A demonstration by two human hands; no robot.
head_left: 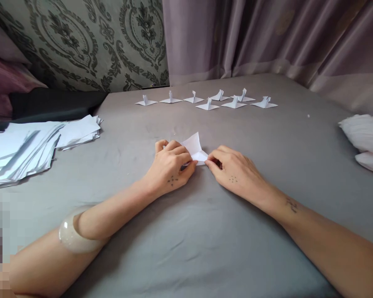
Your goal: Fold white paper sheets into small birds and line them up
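Note:
A small folded sheet of white paper (193,145) is between my two hands, low over the grey cloth. One pointed flap stands up and leans away from me. My left hand (173,163) pinches its left side near the lower edge, covering part of the paper. At the right corner, the thumb and forefinger of my right hand (233,167) close on the tip of the same piece. How the folds run beneath my left fingers is hidden.
Several folded white paper birds (207,104) stand across the far side of the grey-covered surface (186,240). Stacks of white paper (25,145) lie at the left by a black item (56,103). A white, pleated bundle (365,136) sits at the right edge. Curtains (202,41) hang behind.

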